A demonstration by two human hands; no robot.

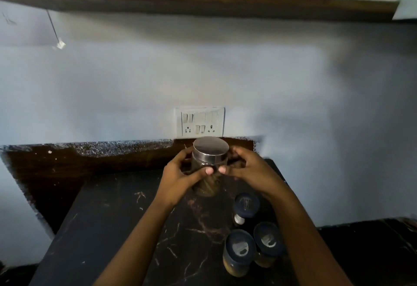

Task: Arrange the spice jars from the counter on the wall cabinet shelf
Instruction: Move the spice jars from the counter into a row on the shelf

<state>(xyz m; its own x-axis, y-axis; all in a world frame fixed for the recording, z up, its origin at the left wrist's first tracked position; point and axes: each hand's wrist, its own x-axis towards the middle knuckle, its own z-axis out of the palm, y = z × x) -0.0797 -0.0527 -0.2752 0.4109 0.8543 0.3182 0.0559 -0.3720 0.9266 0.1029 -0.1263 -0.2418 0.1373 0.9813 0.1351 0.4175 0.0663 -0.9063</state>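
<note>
A glass spice jar with a steel lid (210, 150) and brownish contents is held in front of the wall, above the back of the dark marble counter (126, 229). My left hand (180, 177) wraps its left side and my right hand (250, 170) its right side, thumbs meeting at the front. Three smaller jars with dark blue lids stand on the counter to the right: one (245, 206) behind, two (239, 249) (267, 243) nearer me. The dark wooden wall shelf (203, 1) runs across the top, with blurred jars on it.
A white switch and socket panel (202, 121) is on the wall just behind the held jar. A thin rod with a small tag (59, 43) hangs under the shelf at left. A brown backsplash strip (90, 161) runs behind the counter.
</note>
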